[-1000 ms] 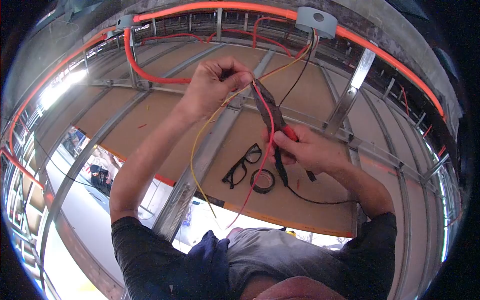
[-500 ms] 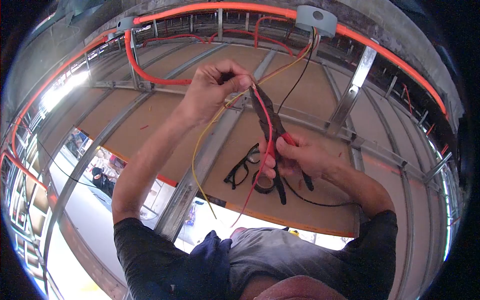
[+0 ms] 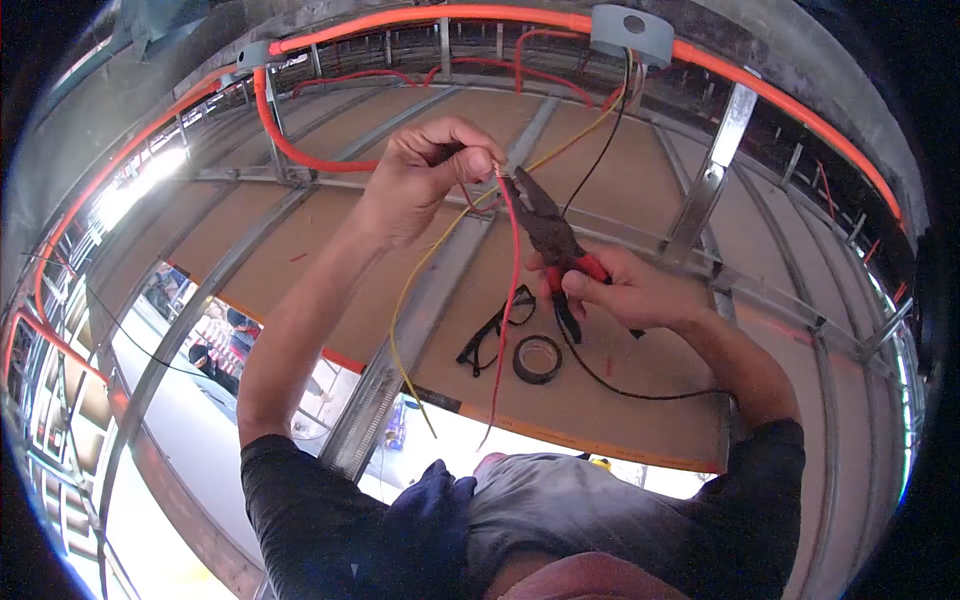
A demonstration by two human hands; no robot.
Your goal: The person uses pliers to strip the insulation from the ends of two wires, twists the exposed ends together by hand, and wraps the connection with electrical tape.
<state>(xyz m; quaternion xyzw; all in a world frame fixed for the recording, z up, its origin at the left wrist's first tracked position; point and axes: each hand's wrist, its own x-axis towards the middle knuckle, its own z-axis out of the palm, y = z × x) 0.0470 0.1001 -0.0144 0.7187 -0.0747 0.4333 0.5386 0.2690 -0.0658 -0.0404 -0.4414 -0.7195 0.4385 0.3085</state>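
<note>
Between thumb and fingers, my left hand [image 3: 432, 180] pinches a red wire [image 3: 513, 270] near its bare copper part. Its long loose length hangs down toward my chest. A yellow wire [image 3: 405, 320] runs beside it, passing behind that hand. My right hand [image 3: 615, 288] is closed round the red handles of dark pliers [image 3: 545, 218]. Their jaws are slightly parted, close to the pinched wire but apart from it. A black wire [image 3: 600, 150] drops from the grey junction box [image 3: 632, 36] and passes behind the pliers.
Black-framed glasses [image 3: 497, 332] and a roll of black tape [image 3: 538, 359] lie on the brown board [image 3: 640, 370]. Metal studs [image 3: 430, 290] cross the boards. Orange conduit [image 3: 430, 13] arches overhead. A person [image 3: 210, 360] shows through the opening at lower left.
The pliers have come off the wire joint, moving slightly right and down, and their jaws have parted. My left hand still pinches the wire in nearly the same place.
</note>
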